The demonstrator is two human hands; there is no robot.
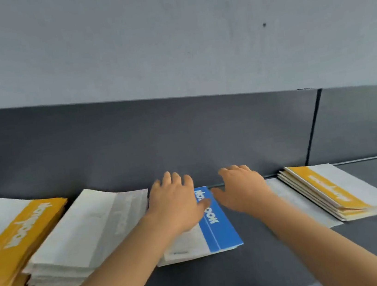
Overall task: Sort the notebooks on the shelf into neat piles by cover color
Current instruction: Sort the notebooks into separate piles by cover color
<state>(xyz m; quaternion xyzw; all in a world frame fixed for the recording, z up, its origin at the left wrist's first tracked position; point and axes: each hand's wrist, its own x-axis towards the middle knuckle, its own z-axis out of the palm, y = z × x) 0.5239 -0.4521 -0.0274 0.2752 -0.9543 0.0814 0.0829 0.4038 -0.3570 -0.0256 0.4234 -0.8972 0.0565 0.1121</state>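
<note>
Left hand (pixel 174 203) lies flat on the blue notebook (pixel 220 228) at bottom centre of the frame. Its fingers are spread and straight, grip released, palm on the white part of the cover. Right hand (pixel 243 189) is just beside it, fingers splayed and loose, grip released too. Its thumb is close to the blue cover's far corner, but I cannot tell if it touches. The blue notebook rests on the dark shelf (pixel 226 280), white page edges showing beneath it. Lower left there's a tall white pile (pixel 81 235), and at the left edge a tall yellow pile (pixel 12 242). Under the right forearm lies a flat white notebook (pixel 298 202). Far right sits a short yellow pile (pixel 334 191).
</note>
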